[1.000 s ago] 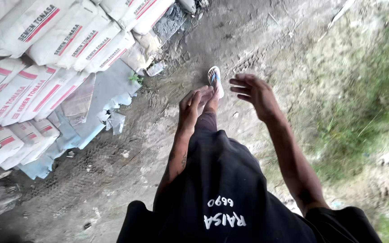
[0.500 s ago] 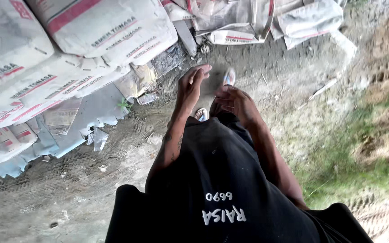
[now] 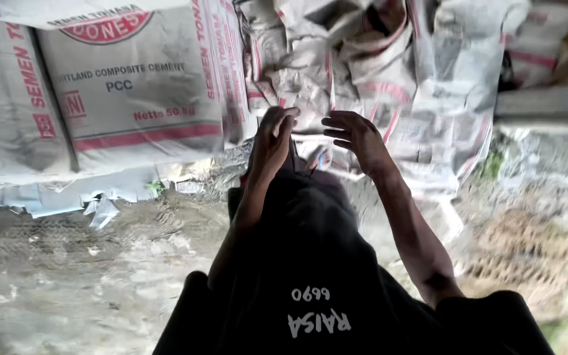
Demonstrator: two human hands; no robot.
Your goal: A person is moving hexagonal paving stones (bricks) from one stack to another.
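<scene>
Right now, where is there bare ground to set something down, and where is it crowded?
Bare dirt ground lies open at lower left, bordered by the stacked cement sacks above and the person's black shirt. Ahead of the left hand and right hand it is crowded with crumpled empty sacks.

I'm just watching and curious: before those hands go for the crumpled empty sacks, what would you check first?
1. Left hand free: ok, open, holding nothing.
2. Right hand free: ok, fingers spread, empty.
3. Hands at the crumpled empty sacks: not ok, raised in front of them, no grip visible.
4. Stacked full cement bags beside the heap sitting steady: cannot tell.
5. Footing on the dirt ground: cannot tell, feet hidden by the black shirt.
6. Anything sharp inside the heap: cannot tell, folds hide it.
</scene>
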